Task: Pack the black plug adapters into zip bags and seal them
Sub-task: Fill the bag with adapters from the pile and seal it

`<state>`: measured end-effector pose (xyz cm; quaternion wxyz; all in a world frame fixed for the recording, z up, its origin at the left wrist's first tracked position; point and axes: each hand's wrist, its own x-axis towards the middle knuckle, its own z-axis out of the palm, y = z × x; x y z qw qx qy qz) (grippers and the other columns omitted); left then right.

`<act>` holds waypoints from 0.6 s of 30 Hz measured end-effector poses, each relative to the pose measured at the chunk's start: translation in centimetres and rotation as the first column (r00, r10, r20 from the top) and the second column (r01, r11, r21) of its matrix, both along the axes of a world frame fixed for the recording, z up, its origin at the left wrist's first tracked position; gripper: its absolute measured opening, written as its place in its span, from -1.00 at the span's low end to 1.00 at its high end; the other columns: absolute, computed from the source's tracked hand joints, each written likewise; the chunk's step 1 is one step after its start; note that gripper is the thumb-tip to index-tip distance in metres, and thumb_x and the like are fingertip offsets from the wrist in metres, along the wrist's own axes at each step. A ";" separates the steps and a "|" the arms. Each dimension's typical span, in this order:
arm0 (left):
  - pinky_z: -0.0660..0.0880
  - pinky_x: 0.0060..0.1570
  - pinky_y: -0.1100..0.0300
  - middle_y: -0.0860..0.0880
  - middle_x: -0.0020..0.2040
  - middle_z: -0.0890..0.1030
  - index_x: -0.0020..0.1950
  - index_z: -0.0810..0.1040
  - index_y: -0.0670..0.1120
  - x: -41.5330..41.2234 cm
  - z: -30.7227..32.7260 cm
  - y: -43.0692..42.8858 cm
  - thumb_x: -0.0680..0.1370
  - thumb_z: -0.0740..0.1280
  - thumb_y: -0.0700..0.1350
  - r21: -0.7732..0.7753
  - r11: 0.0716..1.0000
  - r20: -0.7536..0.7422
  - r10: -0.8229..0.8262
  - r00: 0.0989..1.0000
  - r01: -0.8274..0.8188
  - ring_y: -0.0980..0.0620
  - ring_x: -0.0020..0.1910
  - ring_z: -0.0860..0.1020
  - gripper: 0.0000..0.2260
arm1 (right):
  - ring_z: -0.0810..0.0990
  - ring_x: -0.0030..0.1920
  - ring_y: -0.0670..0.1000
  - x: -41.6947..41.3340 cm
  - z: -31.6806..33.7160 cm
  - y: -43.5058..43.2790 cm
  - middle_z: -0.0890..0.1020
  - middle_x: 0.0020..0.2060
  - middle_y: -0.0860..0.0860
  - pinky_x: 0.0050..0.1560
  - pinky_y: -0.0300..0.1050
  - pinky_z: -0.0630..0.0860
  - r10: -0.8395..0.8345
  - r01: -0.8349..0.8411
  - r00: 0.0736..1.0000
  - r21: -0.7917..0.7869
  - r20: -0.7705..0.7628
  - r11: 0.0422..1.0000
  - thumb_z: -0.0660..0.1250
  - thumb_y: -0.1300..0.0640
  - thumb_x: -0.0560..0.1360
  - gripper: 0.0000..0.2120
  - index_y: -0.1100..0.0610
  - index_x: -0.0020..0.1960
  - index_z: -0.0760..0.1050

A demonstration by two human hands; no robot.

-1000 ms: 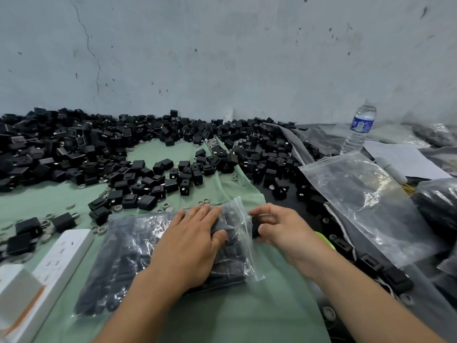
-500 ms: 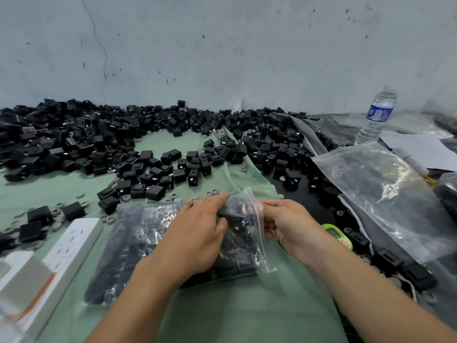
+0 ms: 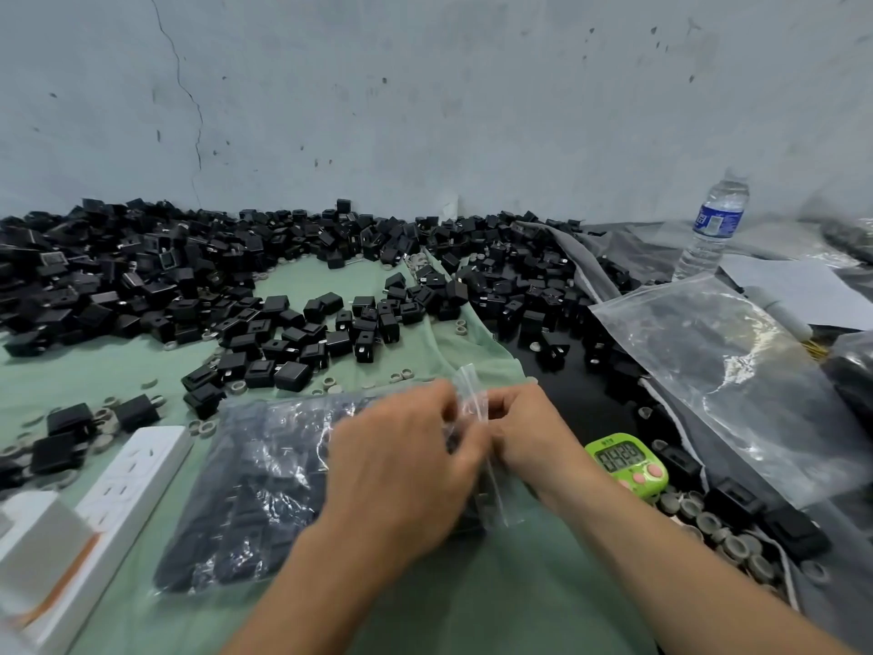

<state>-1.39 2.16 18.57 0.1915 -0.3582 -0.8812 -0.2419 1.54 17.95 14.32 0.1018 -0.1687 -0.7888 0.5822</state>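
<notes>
**Both hands at the mouth of a filled bag on the green cloth**

The work surface is covered by a pale green cloth (image 3: 472, 602), and to the right of it lies a dark sheet (image 3: 583, 401). A filled zip bag (image 3: 264, 489) lies flat on the cloth in front of the person, with black adapters packed inside. The left hand (image 3: 401, 470) and the right hand (image 3: 529, 432) meet at its right end. There both pinch the clear mouth strip between thumb and fingers, though the picture is a little blurred at that place.

Loose black plug adapters (image 3: 141, 286) lie in a wide heap along the far edge, against a grey-blue wall (image 3: 425, 111) that has a thin crack (image 3: 189, 96) and small dark marks. Small grey rings (image 3: 737, 546) are scattered among them. A white power strip (image 3: 132, 479) lies at the left and a green timer (image 3: 626, 463) just beside the right wrist. Clear bags (image 3: 737, 380) lie further right, and a water bottle (image 3: 713, 229) stands upright near the wall.
</notes>
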 end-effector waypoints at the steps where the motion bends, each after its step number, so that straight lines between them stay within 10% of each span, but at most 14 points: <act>1: 0.14 -0.46 0.23 0.17 -0.46 0.44 -0.31 0.39 0.10 0.8 -0.5 0.7 0.52 0.16 0.33 -0.047 0.999 -0.027 0.003 1.000 -0.004 0.20 -0.51 0.35 -0.63 | 0.72 -0.19 0.16 0.0 -0.2 0.3 0.74 -0.24 0.04 -0.06 0.10 0.65 0.030 -0.030 0.999 -0.007 -0.014 1.000 0.39 0.18 0.28 -0.84 0.05 -0.20 0.72; 5: 0.25 -0.36 0.12 0.11 -0.40 0.43 -0.29 0.33 0.06 1.1 -1.5 2.2 0.54 -0.01 0.38 -0.116 0.993 0.097 -0.002 0.995 0.013 0.08 -0.37 0.43 -0.55 | 0.66 -0.31 0.01 0.7 -0.3 1.5 0.71 -0.29 0.10 -0.28 -0.15 0.54 0.168 -0.172 0.985 -0.165 -0.040 0.971 0.29 0.42 0.33 -0.74 0.16 -0.22 0.70; 11: 0.42 -0.32 0.31 0.14 -0.35 0.54 -0.30 0.46 0.11 0.8 -1.9 2.0 0.59 0.33 0.07 0.070 0.991 0.357 -0.128 0.925 0.110 0.19 -0.31 0.52 -0.73 | 0.67 -0.31 0.00 -0.1 0.1 1.1 0.72 -0.32 0.10 -0.27 -0.13 0.58 0.146 -0.147 0.989 -0.034 -0.019 0.989 0.33 0.47 0.27 -0.70 0.13 -0.27 0.71; 18: 0.38 -0.39 0.30 0.11 -0.40 0.53 -0.27 0.44 0.07 1.3 -2.0 2.5 0.57 0.31 0.04 0.170 0.980 0.337 -0.153 0.929 0.099 0.17 -0.36 0.51 -0.78 | 0.30 -0.63 -0.14 -1.3 0.7 -0.9 0.33 -0.63 -0.10 -0.59 -0.31 0.26 0.017 -0.020 1.000 -0.151 -0.022 0.988 0.11 0.41 0.48 -0.44 0.05 -0.64 0.27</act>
